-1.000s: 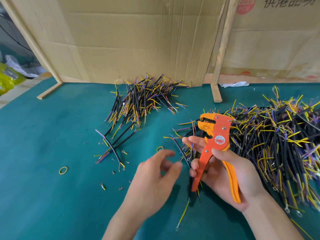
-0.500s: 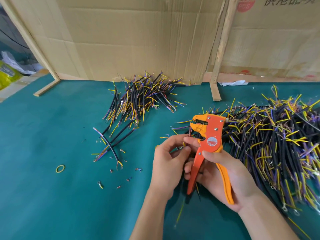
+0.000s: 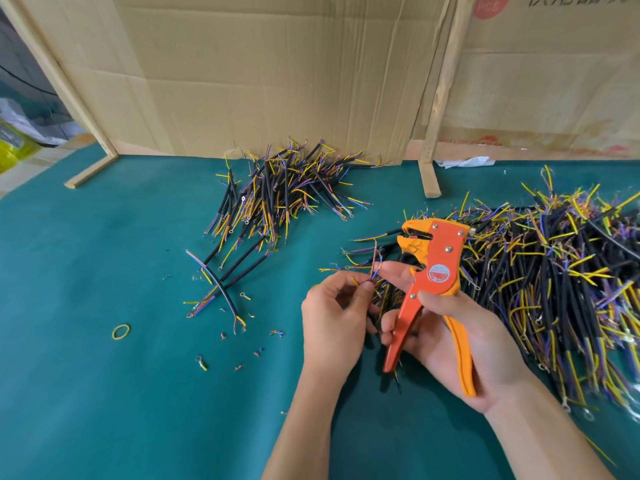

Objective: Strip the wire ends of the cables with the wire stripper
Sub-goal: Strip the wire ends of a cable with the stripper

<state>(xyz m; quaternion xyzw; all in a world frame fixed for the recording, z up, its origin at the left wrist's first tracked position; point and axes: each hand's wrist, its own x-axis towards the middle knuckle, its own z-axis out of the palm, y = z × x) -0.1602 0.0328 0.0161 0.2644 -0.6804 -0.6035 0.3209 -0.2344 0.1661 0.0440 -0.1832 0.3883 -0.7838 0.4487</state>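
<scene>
On green mat: two cable piles [image 3: 287, 188], one wire stripper [image 3: 437, 271] clasped by right hand [image 3: 460, 341]; left hand [image 3: 332, 313] pinching wire [image 3: 374, 265].

Left hand [image 3: 332, 317] pinching (fingertips together); right hand [image 3: 460, 337] gripping.

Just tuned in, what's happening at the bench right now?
A person is stripping cable ends. The right hand holds the orange wire stripper by its handles, head up. The left hand pinches the thin wires of one cable just beside the tool, not yet in its mouth. A big cable pile lies to the right, a smaller pile farther back on the green mat.
</scene>
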